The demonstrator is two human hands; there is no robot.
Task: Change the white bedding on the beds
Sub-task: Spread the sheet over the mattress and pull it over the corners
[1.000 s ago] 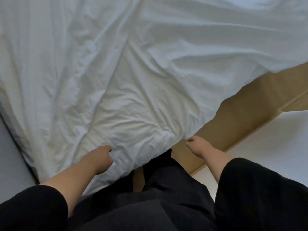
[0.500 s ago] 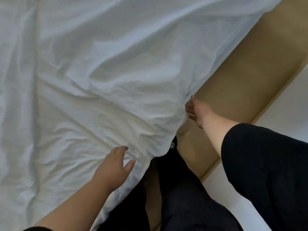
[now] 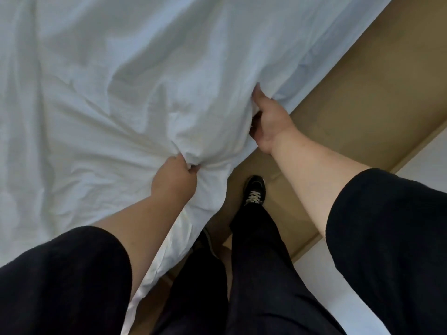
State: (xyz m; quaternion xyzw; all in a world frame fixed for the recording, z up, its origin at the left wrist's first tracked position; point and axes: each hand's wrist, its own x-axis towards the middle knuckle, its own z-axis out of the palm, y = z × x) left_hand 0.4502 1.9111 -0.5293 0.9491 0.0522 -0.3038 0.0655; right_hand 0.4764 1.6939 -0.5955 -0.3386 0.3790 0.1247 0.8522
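Bedding: the white bedding (image 3: 125,88) spreads rumpled across the bed, its corner bunched up right in front of me and hanging over the bed's edge.
Floor: a tan floor (image 3: 358,97) runs alongside the bedding's right edge.
Sleeves: my black sleeves (image 3: 387,238) are pushed up both arms, below the bedding.
Left hand: my left hand (image 3: 174,177) sits at the bedding's near corner, fingers (image 3: 192,168) clenched round a gathered fold of cloth.
Right hand: my right hand (image 3: 269,119) is at the bedding's right edge, thumb on top, fingers tucked under and gripping the cloth.
Shoe: my black shoe (image 3: 254,191) is on the floor, just below that corner.
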